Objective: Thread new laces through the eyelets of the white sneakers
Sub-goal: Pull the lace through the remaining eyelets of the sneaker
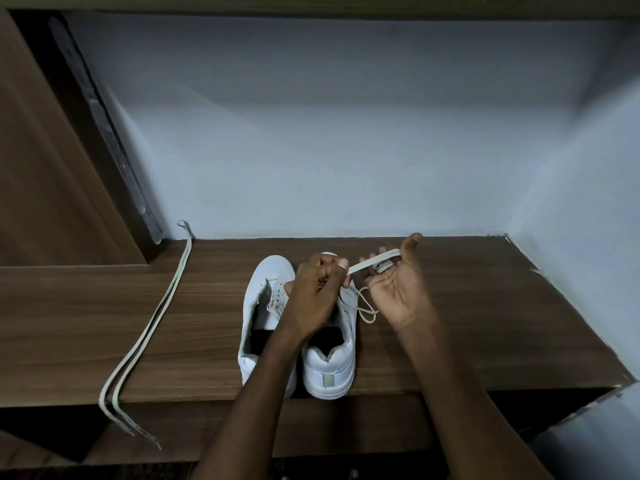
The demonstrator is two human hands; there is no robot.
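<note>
The wooden counter (450,323) carries a pair of white sneakers (263,327), heels toward the person. A spare lace (152,327) lies well to the left of the sneakers, its ends hanging over the counter's front edge. Above the right sneaker (334,365), the left hand (317,289) pinches the working lace (372,263); the right hand (398,285) has it looped around its fingers. The person does well to unwind slack, keep the flat lace untwisted, and free one tip before aiming at an eyelet.

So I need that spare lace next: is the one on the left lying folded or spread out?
Folded. The spare lace is doubled at the wall end, two strands running together down the wooden shelf, both tips hanging over its front edge.
</note>
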